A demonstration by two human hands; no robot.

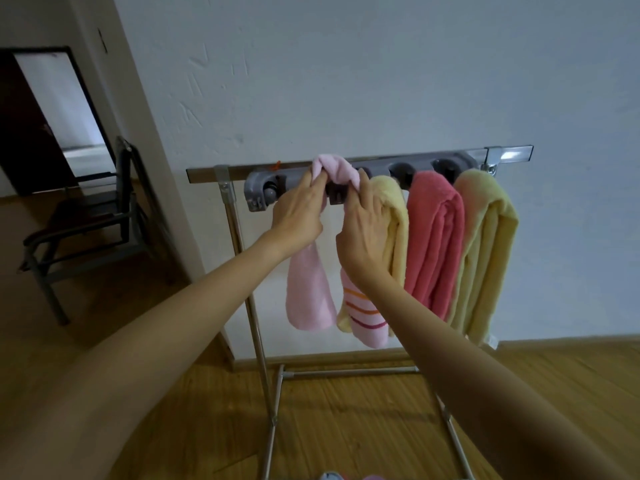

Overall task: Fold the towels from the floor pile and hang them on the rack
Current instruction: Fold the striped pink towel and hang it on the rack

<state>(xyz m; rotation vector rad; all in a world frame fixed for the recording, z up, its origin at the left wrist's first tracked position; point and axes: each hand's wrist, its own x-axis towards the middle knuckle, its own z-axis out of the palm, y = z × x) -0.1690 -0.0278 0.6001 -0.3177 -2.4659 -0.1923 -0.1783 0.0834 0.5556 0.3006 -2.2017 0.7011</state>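
A pale pink towel with orange stripes [310, 299] is draped over a holder on the grey rack bar [258, 192], both ends hanging down. My left hand [299, 214] pinches its top fold on the left side. My right hand [362, 223] holds the fold on the right side. To the right hang a yellow towel [394, 216], a coral towel [434, 237] and another yellow towel [485, 251]. A bit of the floor pile [349, 476] shows at the bottom edge.
The rack stands on a metal frame [273, 403] against a white wall, on a wooden floor. A dark chair [86, 223] sits at the left near a doorway.
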